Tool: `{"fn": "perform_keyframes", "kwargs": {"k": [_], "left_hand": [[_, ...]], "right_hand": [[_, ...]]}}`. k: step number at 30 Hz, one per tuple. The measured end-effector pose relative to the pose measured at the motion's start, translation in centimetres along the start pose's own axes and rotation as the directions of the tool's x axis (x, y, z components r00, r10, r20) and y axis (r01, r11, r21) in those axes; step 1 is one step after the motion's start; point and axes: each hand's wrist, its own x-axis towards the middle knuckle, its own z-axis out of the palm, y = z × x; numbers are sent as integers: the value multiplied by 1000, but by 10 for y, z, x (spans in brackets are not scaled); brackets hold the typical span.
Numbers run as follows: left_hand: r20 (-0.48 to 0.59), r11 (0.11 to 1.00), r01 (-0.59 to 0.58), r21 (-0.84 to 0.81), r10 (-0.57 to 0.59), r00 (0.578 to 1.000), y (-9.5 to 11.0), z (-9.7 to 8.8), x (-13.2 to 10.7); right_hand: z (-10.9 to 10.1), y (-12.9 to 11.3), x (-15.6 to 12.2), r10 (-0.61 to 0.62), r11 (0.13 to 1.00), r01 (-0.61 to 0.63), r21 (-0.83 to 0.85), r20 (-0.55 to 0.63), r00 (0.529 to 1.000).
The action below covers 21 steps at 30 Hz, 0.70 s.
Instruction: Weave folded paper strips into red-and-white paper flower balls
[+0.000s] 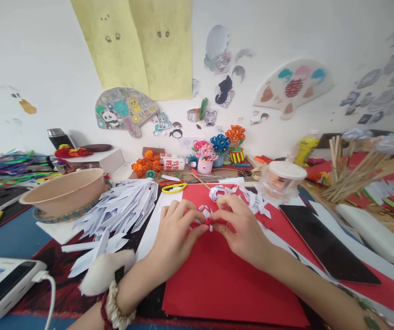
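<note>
Both hands meet over a red paper sheet [217, 279] on the table. My left hand [174, 233] and my right hand [240, 229] pinch a small folded piece of white paper with red bits [206, 216] between their fingertips. The fingers of both hands are closed on it. Just beyond the hands lies a cluster of joined white folded paper pieces [233, 192]. A heap of white folded paper strips [121, 208] lies to the left of my left hand.
A tan bowl [64, 190] stands at the left, a clear lidded container [282, 179] at the right. Yellow-handled scissors [173, 187], a glue bottle [172, 164], paper flower pots [219, 151], wooden sticks [351, 172], a black tablet [324, 243] and a white device [1, 284] surround the work.
</note>
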Motion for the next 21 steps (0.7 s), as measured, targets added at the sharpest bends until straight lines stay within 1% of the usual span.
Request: {"fn": "perform_keyframes", "kwargs": {"k": [3, 7, 13, 18, 21], "left_hand": [[-28, 999, -42, 24, 42, 999, 1, -1, -1], [-59, 997, -67, 37, 69, 996, 3, -1, -2], [-32, 1000, -24, -2, 24, 999, 7, -3, -2], [-69, 999, 17, 51, -13, 998, 6, -1, -2], [-77, 997, 8, 72, -3, 997, 7, 1, -2]], "right_hand": [[-3, -1, 1, 24, 999, -24, 47, 15, 1000], [-7, -2, 3, 11, 994, -16, 112, 48, 999], [-9, -3, 6, 67, 981, -85, 175, 105, 992], [-6, -4, 6, 82, 978, -94, 188, 72, 994], [-3, -4, 4, 76, 978, -88, 191, 68, 995]]}}
